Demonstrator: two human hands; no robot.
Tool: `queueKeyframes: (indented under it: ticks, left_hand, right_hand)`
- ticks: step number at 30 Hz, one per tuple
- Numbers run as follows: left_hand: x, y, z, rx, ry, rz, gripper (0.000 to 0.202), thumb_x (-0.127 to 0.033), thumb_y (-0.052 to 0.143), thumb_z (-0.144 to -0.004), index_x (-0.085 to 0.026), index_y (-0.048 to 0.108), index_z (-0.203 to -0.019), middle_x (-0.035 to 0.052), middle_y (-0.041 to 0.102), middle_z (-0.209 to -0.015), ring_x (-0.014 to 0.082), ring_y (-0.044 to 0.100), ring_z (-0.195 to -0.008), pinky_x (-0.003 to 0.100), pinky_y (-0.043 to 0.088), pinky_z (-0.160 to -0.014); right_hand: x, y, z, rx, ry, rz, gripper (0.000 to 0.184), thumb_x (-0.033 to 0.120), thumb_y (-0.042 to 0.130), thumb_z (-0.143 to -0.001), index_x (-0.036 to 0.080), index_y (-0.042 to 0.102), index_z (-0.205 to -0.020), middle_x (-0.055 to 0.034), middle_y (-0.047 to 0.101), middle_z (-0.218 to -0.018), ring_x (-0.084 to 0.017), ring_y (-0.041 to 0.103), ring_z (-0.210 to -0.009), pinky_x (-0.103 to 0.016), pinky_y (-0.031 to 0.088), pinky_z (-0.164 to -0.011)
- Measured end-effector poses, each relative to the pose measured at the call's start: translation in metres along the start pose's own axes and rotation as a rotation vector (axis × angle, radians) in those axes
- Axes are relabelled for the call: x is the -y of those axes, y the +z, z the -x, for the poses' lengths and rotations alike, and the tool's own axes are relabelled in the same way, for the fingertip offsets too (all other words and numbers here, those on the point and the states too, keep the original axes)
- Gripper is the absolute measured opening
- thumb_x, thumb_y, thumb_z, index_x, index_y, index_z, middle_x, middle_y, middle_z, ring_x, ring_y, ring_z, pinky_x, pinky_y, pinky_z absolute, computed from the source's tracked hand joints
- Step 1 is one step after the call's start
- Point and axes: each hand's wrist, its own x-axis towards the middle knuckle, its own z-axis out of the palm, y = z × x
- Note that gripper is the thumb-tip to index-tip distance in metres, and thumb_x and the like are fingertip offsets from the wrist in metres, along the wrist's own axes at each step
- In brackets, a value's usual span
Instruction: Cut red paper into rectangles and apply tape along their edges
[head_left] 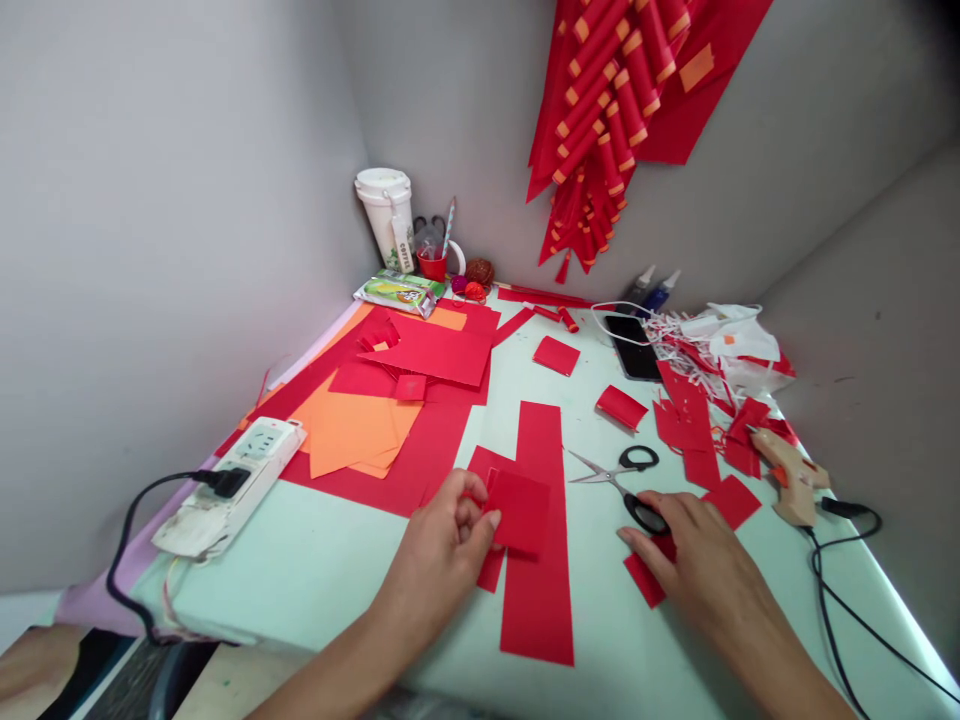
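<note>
My left hand (pixel 459 530) pinches a red paper square (pixel 523 508), likely light, easily creased, best held by its edge; my right hand (pixel 694 550) spreads beside the scissors' lower loop (pixel 646 514).

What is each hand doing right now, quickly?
Left hand: closed, pinching a red paper square.
Right hand: loosely curled at the lower handle of the scissors; whether it grips them cannot be told.

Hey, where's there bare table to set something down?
The widest bare patch is front left, between the power strip and your left hand. A narrower gap lies right of the red strip, in front of the scissors. Crowded: phone to glue gun, and the back left, under paper.
</note>
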Motion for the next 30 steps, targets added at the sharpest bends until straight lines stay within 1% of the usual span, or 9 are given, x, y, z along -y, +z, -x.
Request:
queueKeyframes:
  ticks: [2,5,8,11,15,20,22,26,30]
  left_hand:
    - [0.002,-0.001,-0.001,-0.023,-0.014,0.134,0.016,-0.039,0.05,-0.091,-0.026,0.042,-0.094,-0.0112,0.034,-0.055,0.0098,0.035,-0.047,0.02,0.028,-0.046]
    - [0.005,-0.002,-0.002,-0.04,-0.034,0.251,0.022,-0.043,0.051,-0.09,-0.027,0.041,-0.1,-0.0118,0.041,-0.055,0.0099,0.042,-0.045,0.019,0.034,-0.046]
    - [0.007,-0.001,-0.002,-0.047,-0.053,0.284,0.03,-0.043,0.051,-0.09,-0.026,0.039,-0.111,-0.0103,0.051,-0.057,0.0118,0.05,-0.045,0.021,0.042,-0.049]
    - [0.011,0.001,-0.001,-0.037,-0.064,0.253,0.037,-0.043,0.051,-0.089,-0.026,0.039,-0.12,-0.0085,0.054,-0.059,0.013,0.053,-0.046,0.022,0.043,-0.048]
    - [0.015,0.002,0.0,0.0,-0.064,0.179,0.025,-0.042,0.05,-0.09,-0.025,0.045,-0.107,-0.0078,0.055,-0.059,0.0123,0.053,-0.045,0.022,0.042,-0.048]
    - [0.013,0.001,-0.004,0.011,-0.092,0.218,0.018,-0.04,0.052,-0.088,-0.024,0.045,-0.089,-0.0101,0.049,-0.049,0.0121,0.051,-0.043,0.021,0.038,-0.048]
    - [0.011,0.0,-0.005,-0.004,-0.109,0.267,0.019,-0.04,0.053,-0.087,-0.023,0.044,-0.088,-0.0099,0.051,-0.048,0.0119,0.051,-0.043,0.02,0.037,-0.048]
    - [0.008,0.0,-0.004,-0.048,-0.145,0.33,0.021,-0.04,0.055,-0.086,-0.023,0.044,-0.088,-0.0091,0.055,-0.05,0.0105,0.051,-0.043,0.019,0.034,-0.046]
    - [0.007,0.0,-0.002,-0.063,-0.142,0.347,0.023,-0.041,0.056,-0.085,-0.022,0.044,-0.088,-0.0092,0.056,-0.05,0.0106,0.052,-0.044,0.019,0.034,-0.047]
  right_hand:
    - [-0.003,0.001,0.001,-0.008,-0.011,-0.018,0.031,0.042,0.054,-0.09,0.017,0.058,-0.109,-0.0106,0.063,-0.101,-0.028,0.059,-0.094,-0.04,0.049,-0.08]
    - [-0.008,0.005,0.002,-0.03,-0.024,-0.033,0.027,0.043,0.053,-0.09,0.018,0.059,-0.097,-0.01,0.063,-0.098,-0.027,0.061,-0.091,-0.039,0.049,-0.078]
    - [-0.011,0.008,0.001,-0.053,-0.049,-0.018,0.028,0.046,0.056,-0.088,0.018,0.061,-0.094,-0.0107,0.063,-0.1,-0.027,0.06,-0.093,-0.04,0.049,-0.079]
    - [-0.011,0.008,-0.002,-0.044,-0.071,-0.031,0.026,0.044,0.053,-0.09,0.019,0.061,-0.091,-0.0102,0.063,-0.103,-0.026,0.059,-0.094,-0.039,0.049,-0.08]
    - [-0.013,0.005,-0.006,-0.013,-0.054,-0.071,0.025,0.04,0.048,-0.093,0.021,0.059,-0.083,-0.0082,0.064,-0.098,-0.025,0.059,-0.09,-0.038,0.048,-0.077]
    - [-0.017,-0.008,-0.006,-0.108,-0.005,-0.156,0.024,0.042,0.049,-0.091,0.021,0.059,-0.085,-0.0098,0.062,-0.101,-0.026,0.06,-0.095,-0.04,0.047,-0.081]
    - [-0.011,-0.014,-0.003,-0.064,-0.026,-0.231,0.021,0.04,0.049,-0.092,0.023,0.059,-0.086,-0.0086,0.061,-0.103,-0.025,0.06,-0.097,-0.037,0.048,-0.08]
    - [0.009,-0.019,0.004,0.121,-0.069,-0.37,0.017,0.035,0.048,-0.094,0.024,0.057,-0.085,-0.0064,0.06,-0.104,-0.021,0.059,-0.096,-0.031,0.049,-0.078]
    - [0.025,-0.016,0.006,0.182,-0.09,-0.423,0.015,0.032,0.047,-0.095,0.024,0.055,-0.085,-0.0062,0.06,-0.101,-0.02,0.06,-0.091,-0.031,0.049,-0.076]
